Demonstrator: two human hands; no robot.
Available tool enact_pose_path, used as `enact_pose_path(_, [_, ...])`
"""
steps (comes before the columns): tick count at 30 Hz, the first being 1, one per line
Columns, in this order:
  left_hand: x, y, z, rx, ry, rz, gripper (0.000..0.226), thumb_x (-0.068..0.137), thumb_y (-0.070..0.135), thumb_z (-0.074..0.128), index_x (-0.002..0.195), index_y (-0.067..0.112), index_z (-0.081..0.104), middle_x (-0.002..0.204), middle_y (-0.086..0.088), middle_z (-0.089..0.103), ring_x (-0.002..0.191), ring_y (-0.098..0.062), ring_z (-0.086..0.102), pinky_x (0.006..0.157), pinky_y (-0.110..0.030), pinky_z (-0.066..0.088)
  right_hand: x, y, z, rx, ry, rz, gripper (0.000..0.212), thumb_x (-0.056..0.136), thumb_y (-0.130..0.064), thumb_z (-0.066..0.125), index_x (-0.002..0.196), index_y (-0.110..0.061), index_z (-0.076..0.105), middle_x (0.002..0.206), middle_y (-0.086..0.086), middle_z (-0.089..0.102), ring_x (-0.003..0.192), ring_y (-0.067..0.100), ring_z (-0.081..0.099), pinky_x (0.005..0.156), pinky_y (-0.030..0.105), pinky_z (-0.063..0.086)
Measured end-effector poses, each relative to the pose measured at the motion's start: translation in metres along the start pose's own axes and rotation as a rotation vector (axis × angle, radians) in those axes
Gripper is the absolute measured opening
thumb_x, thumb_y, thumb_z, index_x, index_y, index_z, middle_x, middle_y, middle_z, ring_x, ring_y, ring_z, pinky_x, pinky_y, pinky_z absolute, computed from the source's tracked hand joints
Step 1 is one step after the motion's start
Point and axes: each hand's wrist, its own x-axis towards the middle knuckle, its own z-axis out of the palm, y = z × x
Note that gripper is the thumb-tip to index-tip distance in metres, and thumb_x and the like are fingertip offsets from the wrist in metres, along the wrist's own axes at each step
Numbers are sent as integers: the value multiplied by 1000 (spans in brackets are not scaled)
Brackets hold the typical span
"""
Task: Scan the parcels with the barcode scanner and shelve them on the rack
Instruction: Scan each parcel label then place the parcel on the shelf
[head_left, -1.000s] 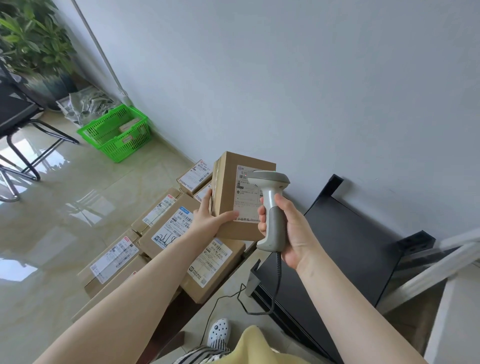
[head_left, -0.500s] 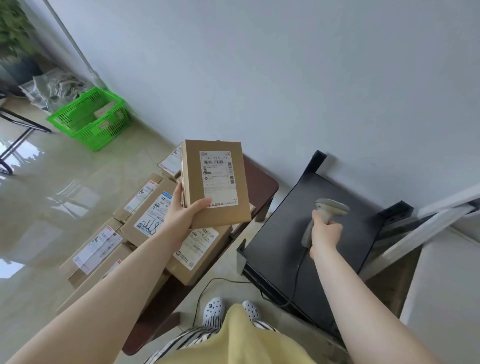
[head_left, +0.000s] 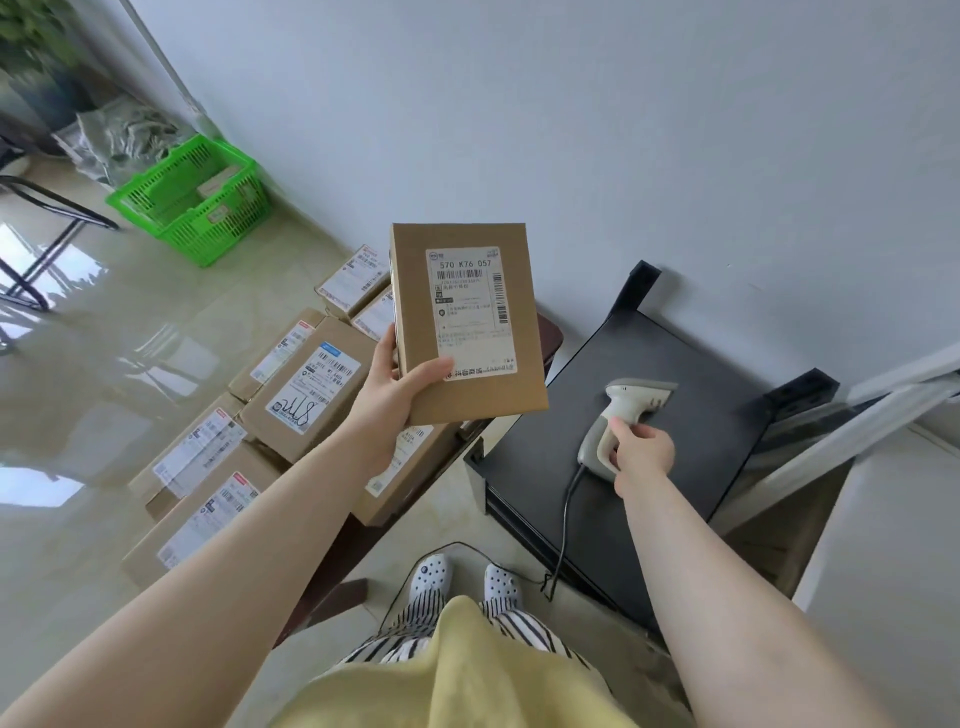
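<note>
Grey wall (head_left: 675, 130), green basket (head_left: 192, 200), spare parcels (head_left: 306, 384) by L hand (head_left: 387, 389)

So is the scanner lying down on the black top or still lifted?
Lying down: the scanner rests on the black top, right hand gripping its handle.

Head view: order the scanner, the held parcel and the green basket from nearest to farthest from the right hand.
1. Scanner: in the right hand, on the black rack top.
2. Held parcel: to its left, in the left hand.
3. Green basket: far left, by the wall.
</note>
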Motion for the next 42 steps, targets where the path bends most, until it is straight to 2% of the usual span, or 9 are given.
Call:
enact_pose_path(8, [-25,-17,18,-76,27,32,85,85,25,79,154,43,31,125,10,70,104,-15,73,76,-33,60,-6,-4,-6,-125,5,-92,39,85,-29,76,109,-2,60,97,6,59,87,25,55,79,35,48])
enact_pose_path(10, [-35,-20,16,-99,30,50,90,82,26,82,154,44,31,127,9,69,108,-17,71,83,-37,60,-16,-9,-6,-154,15,-122,38,81,-37,74,107,-14,57,100,1,53,90,25,53,82,38,51])
enact_pose_path(12, [-47,-22,13,-100,27,66,96,73,31,83,153,45,32,125,9,71,110,-18,71,88,-40,59,-33,-14,-6,-102,-22,-195,29,83,-41,70,90,-21,50,90,-2,48,83,25,50,68,32,45])
enact_pose_path(16, [-72,-28,8,-114,35,107,90,79,27,83,152,44,33,120,12,72,110,-17,70,90,-41,59,-93,-25,-9,106,-366,-314,34,96,-44,60,106,-12,56,91,0,55,86,15,53,77,25,46])
enact_pose_path(19, [-100,-38,5,-104,13,125,97,72,35,87,152,45,33,122,12,71,111,-17,71,92,-41,58,-141,-18,-21,10,-750,-343,70,84,-71,60,129,-18,57,122,-3,67,117,14,60,107,42,44])
enact_pose_path(22, [-143,-58,-2,-67,-23,136,110,57,46,88,152,45,31,128,6,68,111,-21,70,80,-37,61,-180,15,-50,-102,-924,-328,83,76,-70,64,144,-26,44,134,-6,64,127,15,57,111,45,41])
enact_pose_path(29, [-257,-148,-25,-52,-177,-4,84,68,44,78,144,43,42,125,11,68,105,-12,68,68,-26,58,-240,124,-146,-257,-949,-225,82,75,-61,68,146,-33,38,132,-3,63,121,19,59,99,44,51])
enact_pose_path(37, [-341,-206,12,1,-272,-151,92,55,57,83,139,51,45,126,12,69,115,-18,66,81,-39,58,-250,191,-252,-288,-849,-119,93,58,-71,74,139,-36,46,128,-2,67,122,25,61,104,54,48])
enact_pose_path(42, [-373,-228,44,80,-340,-241,99,52,58,84,141,49,42,129,6,66,112,-19,65,85,-43,58,-236,209,-313,-350,-882,-78,95,59,-67,78,142,-37,43,131,-1,66,116,26,63,77,41,55])
